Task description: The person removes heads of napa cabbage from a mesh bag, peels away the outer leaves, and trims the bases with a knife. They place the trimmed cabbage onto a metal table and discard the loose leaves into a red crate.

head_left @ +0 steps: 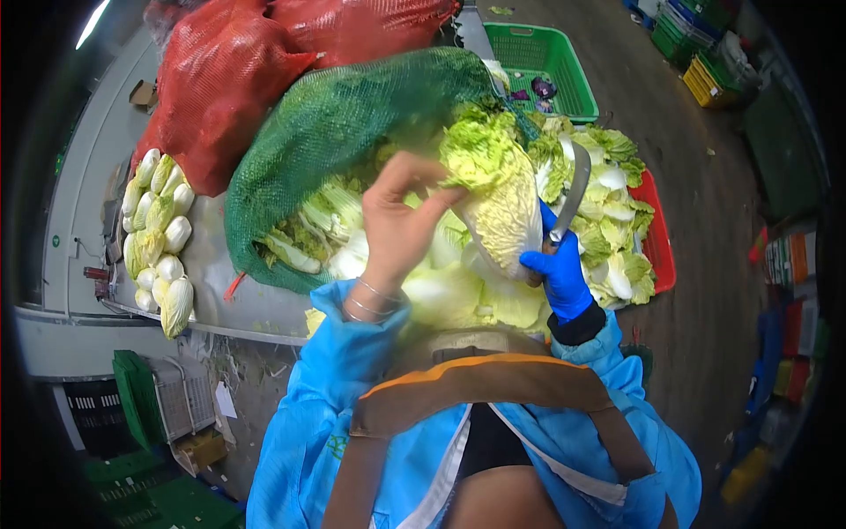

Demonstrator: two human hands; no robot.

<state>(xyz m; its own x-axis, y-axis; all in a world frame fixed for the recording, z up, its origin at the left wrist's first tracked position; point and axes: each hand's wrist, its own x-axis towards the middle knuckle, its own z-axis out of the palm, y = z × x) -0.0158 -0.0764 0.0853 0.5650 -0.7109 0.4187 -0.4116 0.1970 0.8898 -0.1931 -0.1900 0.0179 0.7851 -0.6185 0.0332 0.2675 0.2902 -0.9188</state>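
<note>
A napa cabbage (504,216) with frilly yellow-green leaves is held up in front of me, between my hands. My left hand (401,216), bare with thin bracelets at the wrist, pinches the edge of an outer leaf near the top. In a blue glove, my right hand (564,275) is closed around a knife (575,196), its curved blade pointing up and away. The same gloved hand also steadies the cabbage's base. Under both hands lie loose pale cabbage leaves (432,295), partly hidden by the left forearm.
A green mesh sack (300,145) of cabbages lies open on the metal table (207,238). Behind it are red mesh sacks (216,88); trimmed cabbages (159,234) are stacked left. A red crate (656,234) heaped with leaves and a green crate (564,70) stand right.
</note>
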